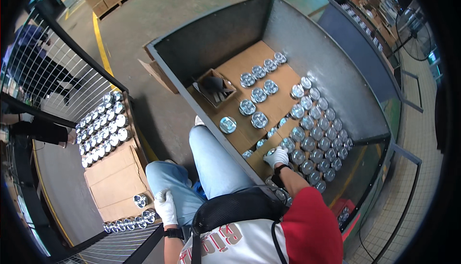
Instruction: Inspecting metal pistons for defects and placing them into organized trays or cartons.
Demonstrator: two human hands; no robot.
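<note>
My right hand point(277, 158), in a white glove, reaches into the large grey metal bin point(216, 32). Its fingers are closed round a shiny metal piston at the edge of the tightly set rows point(317, 133); the hand hides most of that piston. Several more pistons point(258, 95) stand spaced out on the cardboard sheet point(230, 68) in the bin. My left hand point(165, 207), gloved too, rests by my left knee with its fingers loosely out and nothing visible in it. Close beside it, a lone piston point(140, 200) stands on the cardboard of the left cart.
On the left, a wire-sided cart point(77, 72) bears cardboard point(117, 173) and rows of pistons point(103, 127). A small open box point(213, 89) sits inside the bin. Another grey bin point(357, 48) and a fan point(413, 34) stand beyond. A person point(36, 57) is at far left.
</note>
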